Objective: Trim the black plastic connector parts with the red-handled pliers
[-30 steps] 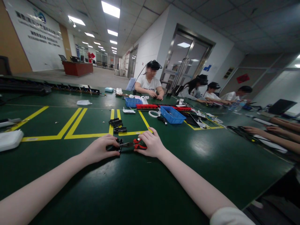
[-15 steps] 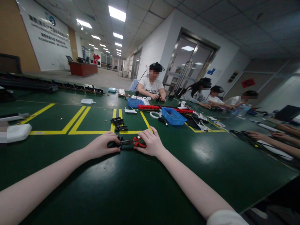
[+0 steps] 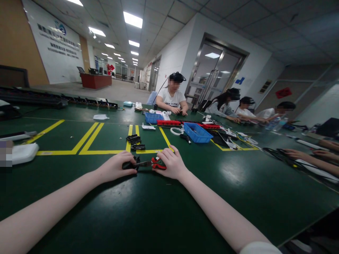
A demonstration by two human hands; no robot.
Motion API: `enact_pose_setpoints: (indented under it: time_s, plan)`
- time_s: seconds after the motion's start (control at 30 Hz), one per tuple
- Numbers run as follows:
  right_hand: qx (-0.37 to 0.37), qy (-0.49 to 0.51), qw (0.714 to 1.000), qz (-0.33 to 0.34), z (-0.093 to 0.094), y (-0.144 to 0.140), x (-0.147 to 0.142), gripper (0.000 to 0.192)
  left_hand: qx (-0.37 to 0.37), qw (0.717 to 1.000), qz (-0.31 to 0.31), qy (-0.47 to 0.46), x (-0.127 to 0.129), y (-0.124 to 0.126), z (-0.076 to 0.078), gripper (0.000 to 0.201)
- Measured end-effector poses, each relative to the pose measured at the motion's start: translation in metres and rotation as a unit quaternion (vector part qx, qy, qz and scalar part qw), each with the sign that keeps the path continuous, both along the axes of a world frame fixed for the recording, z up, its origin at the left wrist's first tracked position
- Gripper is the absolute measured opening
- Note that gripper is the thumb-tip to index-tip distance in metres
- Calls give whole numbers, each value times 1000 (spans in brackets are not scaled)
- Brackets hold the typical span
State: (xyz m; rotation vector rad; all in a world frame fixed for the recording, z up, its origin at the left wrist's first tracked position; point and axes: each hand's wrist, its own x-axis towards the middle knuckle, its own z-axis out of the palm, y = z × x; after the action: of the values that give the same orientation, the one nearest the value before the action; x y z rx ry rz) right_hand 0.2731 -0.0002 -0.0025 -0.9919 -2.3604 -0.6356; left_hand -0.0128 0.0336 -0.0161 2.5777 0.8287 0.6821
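Observation:
My left hand [image 3: 116, 166] is closed round a small black plastic part [image 3: 136, 162], gripping it between thumb and fingers just above the green table. My right hand [image 3: 172, 163] is wrapped round the red handles of a pair of pliers [image 3: 158, 163]. The pliers' metal jaws point left and meet the black part; whether they bite on it I cannot tell. Beyond my hands lies a small group of similar black parts [image 3: 136, 140] on the yellow tape lines.
A blue bin [image 3: 198, 133] and a second blue bin [image 3: 153, 118] stand farther back, near red strips [image 3: 169, 122] and a white ring [image 3: 177, 131]. A white box [image 3: 25, 153] lies at left. A co-worker [image 3: 172, 95] sits opposite; other people's hands [image 3: 295, 155] rest at right.
The pliers' handles look closer together than before. The whole view has shifted slightly; both hands stay in nearly the same place with the part and the pliers.

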Motion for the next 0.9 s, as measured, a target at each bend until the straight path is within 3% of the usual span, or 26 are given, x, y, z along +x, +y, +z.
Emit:
enact_pose_setpoints:
  time_s: [0.53, 0.9]
  plan:
    - [-47, 14, 999, 3, 3, 0, 0, 56, 8, 1000, -16, -11, 0, -2, 0, 23]
    - [-55, -9, 998, -7, 3, 0, -1, 47, 12, 1000, -9, -9, 0, -4, 1, 25]
